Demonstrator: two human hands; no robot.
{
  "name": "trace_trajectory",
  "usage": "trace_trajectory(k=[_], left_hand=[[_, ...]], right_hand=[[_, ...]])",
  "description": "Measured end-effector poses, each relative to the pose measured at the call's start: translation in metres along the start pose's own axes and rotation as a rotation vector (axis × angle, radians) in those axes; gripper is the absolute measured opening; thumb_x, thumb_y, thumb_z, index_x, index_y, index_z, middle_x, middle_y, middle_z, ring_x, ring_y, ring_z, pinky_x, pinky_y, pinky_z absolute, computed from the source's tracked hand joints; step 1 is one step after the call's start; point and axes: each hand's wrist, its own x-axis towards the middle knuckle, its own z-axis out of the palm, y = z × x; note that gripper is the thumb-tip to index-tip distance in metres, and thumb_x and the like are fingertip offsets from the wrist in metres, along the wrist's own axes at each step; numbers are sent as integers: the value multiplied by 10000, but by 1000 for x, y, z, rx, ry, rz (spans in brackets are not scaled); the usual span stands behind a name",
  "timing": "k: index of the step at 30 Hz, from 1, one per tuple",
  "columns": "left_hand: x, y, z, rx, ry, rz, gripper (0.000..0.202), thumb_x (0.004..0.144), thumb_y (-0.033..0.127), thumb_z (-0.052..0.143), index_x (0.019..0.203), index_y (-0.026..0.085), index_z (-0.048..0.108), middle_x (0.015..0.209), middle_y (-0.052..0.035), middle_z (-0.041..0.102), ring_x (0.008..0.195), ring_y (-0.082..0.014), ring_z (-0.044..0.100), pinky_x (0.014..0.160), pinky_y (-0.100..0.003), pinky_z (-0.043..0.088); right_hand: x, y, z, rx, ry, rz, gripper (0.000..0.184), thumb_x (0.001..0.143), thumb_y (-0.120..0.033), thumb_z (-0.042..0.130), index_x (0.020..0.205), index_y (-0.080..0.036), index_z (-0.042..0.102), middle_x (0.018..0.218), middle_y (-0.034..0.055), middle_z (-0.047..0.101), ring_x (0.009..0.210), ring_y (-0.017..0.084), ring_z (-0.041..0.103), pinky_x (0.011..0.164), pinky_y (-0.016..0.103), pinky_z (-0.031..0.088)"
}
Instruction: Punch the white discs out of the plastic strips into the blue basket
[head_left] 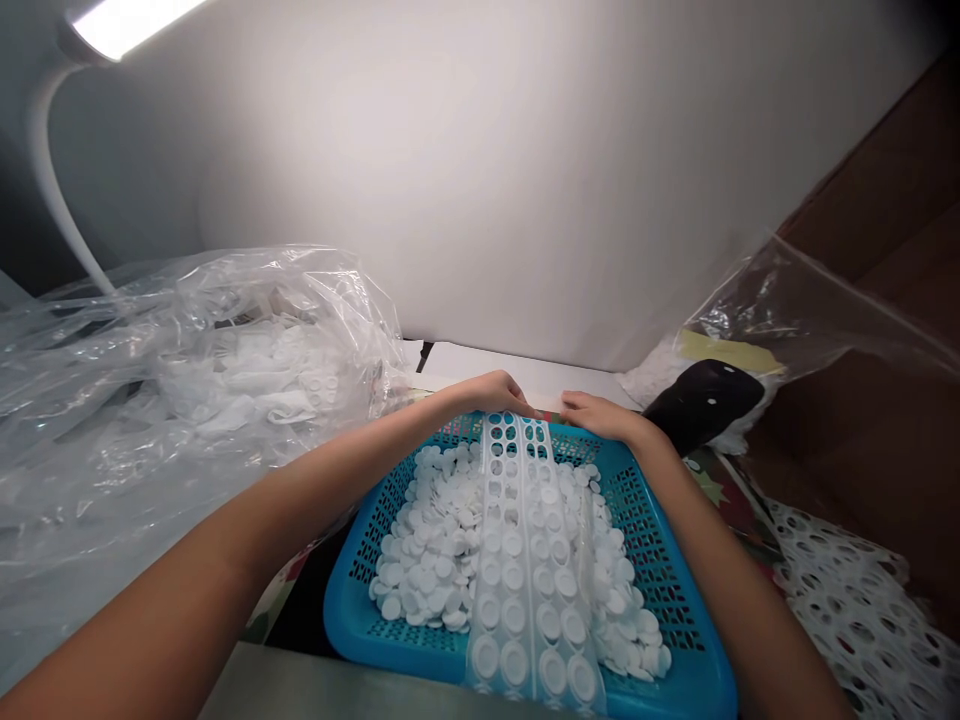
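A blue plastic basket (409,655) holds a heap of small white round discs (431,550). Across its middle, from far rim to near rim, lies a white plastic strip (525,560) with rows of round holes. White discs sit at the nearer holes, while those by the far rim show open. My left hand (499,392) is closed at the strip's far end, thumb and fingers pinched together by the rim. Just right of it, my right hand (596,412) rests at the basket's far rim with its fingers stretched leftward; nothing shows in them.
Clear plastic bags (300,290) with white pieces fill the left side. A white lamp (52,150) arches over them. On the right are a black object (705,400), a clear bag (757,290) and perforated white sheets (862,600). A pale wall (487,200) stands behind.
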Motion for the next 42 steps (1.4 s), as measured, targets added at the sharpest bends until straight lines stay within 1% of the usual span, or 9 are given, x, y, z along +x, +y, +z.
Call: trace_trajectory(k=[5,10,15,18,23,29,32,37,42], left_hand=[[-2,2,-1,17,3,-7,398,503,516,660,651,149,621,525,19,515,463,-69,413,465,-224,289],[-5,7,-1,6,-4,-27,388,524,506,658,659,144,619,538,14,514,463,-62,412,464,-215,300],[-7,10,0,-8,-21,-47,408,539,531,643,678,147,622,565,10,531,474,-65,428,472,-216,313],[-6,10,-1,12,-12,-32,389,556,520,638,674,150,625,549,17,524,475,-64,420,477,-219,305],[-6,9,-1,30,-14,-21,381,565,524,630,688,162,638,555,19,535,485,-66,415,491,-223,311],[-6,7,-1,7,-15,-51,386,558,519,634,706,163,639,594,1,565,505,-77,455,504,-225,338],[-5,6,-1,-13,-21,-51,398,545,532,638,700,165,639,596,1,563,499,-76,450,497,-226,335],[-5,7,0,-15,3,-26,398,540,530,646,658,151,626,512,32,479,454,-54,364,460,-217,277],[-8,9,0,-30,-8,-27,386,528,519,658,636,151,613,482,42,448,436,-52,347,448,-220,255]], right_hand=[[1,2,1,-7,0,-12,193,802,-210,423,901,-123,562,1086,100,537,957,201,514,787,276,397],[7,8,5,-27,21,-13,254,851,-304,452,1046,-156,521,1105,69,521,947,178,523,812,389,424],[3,6,0,-46,129,-29,353,860,-233,393,1163,-70,470,1299,173,374,1198,255,340,995,369,270],[-19,-6,-14,-43,189,-87,431,855,-282,382,1226,-66,418,1334,141,347,1237,231,287,1034,323,210],[-79,-29,-49,9,269,-228,429,837,-446,359,1209,-254,451,1301,6,416,1150,219,416,925,327,376],[-119,-31,-66,28,28,-262,399,814,-453,410,1169,-297,503,1121,-1,575,965,194,555,688,249,489],[-111,-30,-59,51,34,-237,375,817,-445,407,1133,-281,527,1049,17,609,881,184,587,627,240,489],[-58,-21,-27,108,197,-290,320,830,-346,393,1055,-204,572,1102,66,572,969,202,548,829,324,433],[-11,-7,-3,173,-18,-350,350,844,-344,363,1124,-251,552,1314,-2,406,1180,188,396,989,324,310]])
